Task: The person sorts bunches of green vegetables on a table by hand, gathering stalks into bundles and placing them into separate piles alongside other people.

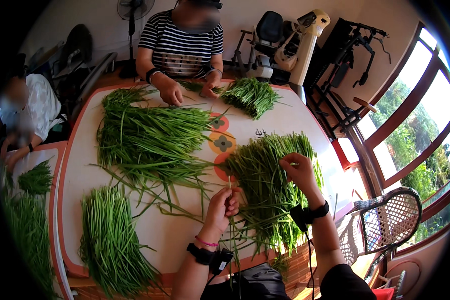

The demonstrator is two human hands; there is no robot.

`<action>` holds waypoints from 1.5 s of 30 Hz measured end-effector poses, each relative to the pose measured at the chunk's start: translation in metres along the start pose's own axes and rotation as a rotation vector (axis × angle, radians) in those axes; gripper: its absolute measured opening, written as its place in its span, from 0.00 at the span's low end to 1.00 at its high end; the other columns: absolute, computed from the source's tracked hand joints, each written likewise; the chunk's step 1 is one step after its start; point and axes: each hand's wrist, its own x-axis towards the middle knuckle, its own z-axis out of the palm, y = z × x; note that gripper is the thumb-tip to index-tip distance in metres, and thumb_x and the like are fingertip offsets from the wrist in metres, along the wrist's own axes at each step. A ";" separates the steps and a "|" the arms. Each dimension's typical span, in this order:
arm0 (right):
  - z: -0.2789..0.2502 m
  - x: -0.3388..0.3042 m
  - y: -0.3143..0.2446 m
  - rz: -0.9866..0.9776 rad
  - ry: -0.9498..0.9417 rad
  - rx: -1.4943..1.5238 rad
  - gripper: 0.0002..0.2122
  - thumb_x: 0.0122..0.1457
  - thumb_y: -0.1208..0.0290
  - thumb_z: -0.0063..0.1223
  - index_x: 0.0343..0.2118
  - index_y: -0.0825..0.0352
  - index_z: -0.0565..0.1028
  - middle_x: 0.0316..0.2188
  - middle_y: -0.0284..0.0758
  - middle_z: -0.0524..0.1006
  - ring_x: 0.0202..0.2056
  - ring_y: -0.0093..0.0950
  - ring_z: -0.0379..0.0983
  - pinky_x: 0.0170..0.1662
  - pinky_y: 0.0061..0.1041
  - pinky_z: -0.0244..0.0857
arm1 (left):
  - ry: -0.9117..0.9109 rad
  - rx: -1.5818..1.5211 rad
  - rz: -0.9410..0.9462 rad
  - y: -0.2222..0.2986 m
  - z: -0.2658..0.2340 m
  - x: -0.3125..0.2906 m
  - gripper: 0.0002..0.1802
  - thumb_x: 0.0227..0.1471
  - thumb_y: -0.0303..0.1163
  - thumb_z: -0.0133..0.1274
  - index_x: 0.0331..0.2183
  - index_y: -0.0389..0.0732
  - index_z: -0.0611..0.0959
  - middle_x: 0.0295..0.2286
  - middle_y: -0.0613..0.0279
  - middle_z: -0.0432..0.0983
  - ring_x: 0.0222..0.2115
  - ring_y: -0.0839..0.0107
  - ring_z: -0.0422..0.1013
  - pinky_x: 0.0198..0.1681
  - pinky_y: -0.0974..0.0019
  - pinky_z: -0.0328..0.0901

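Observation:
My left hand (222, 207) is closed around a few garlic chives (233, 235); their pale ends poke up above the fingers and the leaves hang toward the table's near edge. Just to its right lies a big heap of chives (270, 185). Over the right side of that heap, my right hand (300, 172) has its fingers curled together in a pinch. Whatever is between those fingertips, if anything, is too small to make out. A thick, neat bundle of chives (112, 235) rests at the table's near left.
Loose chives (150, 140) spread over the left half of the white, red-edged table (157, 227). Across it, a person in a striped shirt (182, 45) handles chives beside a small bundle (251, 96). Another person (40, 100) works at a second table, left. A woven chair (390, 222) stands right.

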 end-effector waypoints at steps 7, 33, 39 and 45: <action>0.039 -0.051 -0.026 -0.058 -0.190 -0.074 0.07 0.49 0.72 0.57 0.29 0.69 0.75 0.16 0.31 0.74 0.15 0.16 0.68 0.18 0.17 0.59 | -0.020 0.254 0.159 -0.005 0.012 -0.004 0.15 0.52 0.36 0.53 0.39 0.38 0.78 0.16 0.80 0.55 0.14 0.89 0.48 0.16 0.81 0.43; 0.034 -0.064 -0.014 0.165 -0.196 0.640 0.08 0.58 0.68 0.47 0.28 0.67 0.70 0.20 0.29 0.73 0.13 0.14 0.62 0.15 0.11 0.51 | -0.016 0.311 0.104 0.000 0.015 -0.008 0.16 0.51 0.37 0.53 0.39 0.36 0.78 0.14 0.79 0.53 0.14 0.88 0.47 0.17 0.80 0.42; 0.032 -0.064 -0.012 -0.315 0.231 -0.401 0.13 0.49 0.72 0.58 0.38 0.65 0.74 0.28 0.29 0.75 0.15 0.19 0.69 0.19 0.19 0.60 | -0.036 0.286 0.099 -0.002 0.012 -0.007 0.16 0.52 0.38 0.52 0.37 0.35 0.78 0.14 0.79 0.54 0.14 0.88 0.48 0.17 0.81 0.42; 0.055 -0.080 -0.015 -0.119 -0.297 -0.113 0.08 0.48 0.72 0.59 0.32 0.66 0.77 0.26 0.34 0.75 0.16 0.24 0.71 0.20 0.21 0.62 | -0.001 0.239 0.113 -0.001 0.010 -0.006 0.15 0.51 0.37 0.53 0.37 0.36 0.79 0.14 0.80 0.55 0.15 0.89 0.49 0.17 0.80 0.42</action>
